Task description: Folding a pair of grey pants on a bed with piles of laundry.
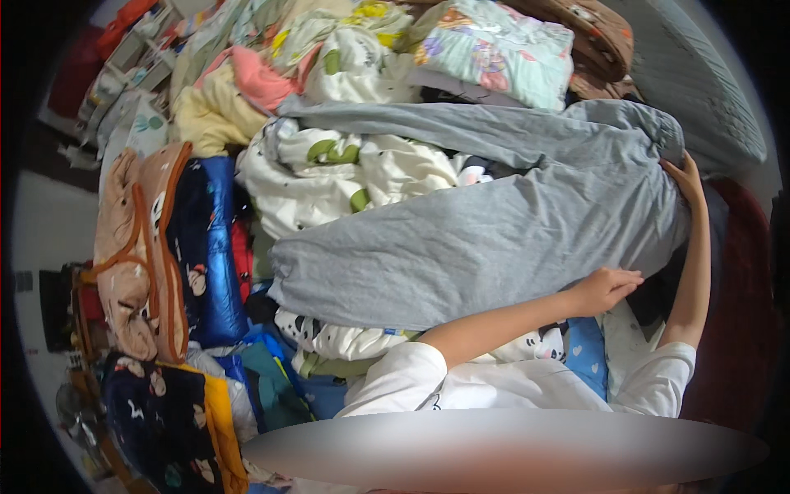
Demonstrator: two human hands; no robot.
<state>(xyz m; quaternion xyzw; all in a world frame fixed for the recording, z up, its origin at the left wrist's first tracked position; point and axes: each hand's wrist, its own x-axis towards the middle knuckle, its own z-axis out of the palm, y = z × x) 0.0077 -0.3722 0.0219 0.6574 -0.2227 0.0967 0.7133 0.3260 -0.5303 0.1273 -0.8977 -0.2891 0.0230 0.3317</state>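
Note:
Grey trousers [461, 247] lie spread sideways over a heap of clothes, one leg above the other, both pointing left. Their waist end is at the right. At its upper corner my right hand [688, 177] is closed on the cloth, thumb on the near side. My left hand [607, 290] rests at the lower edge near the waist, its fingers stretched out together toward the right; its palm side is hidden. Beneath and between the legs shows white fabric with green patches [321, 177].
A folded pale green printed piece [502, 49] tops the pile at the back. Brown fleece with orange edging [144, 255], a shiny blue piece [220, 255] and dark printed fleece [160, 420] lie at the left. A quilted mattress [699, 82] leans at the far right.

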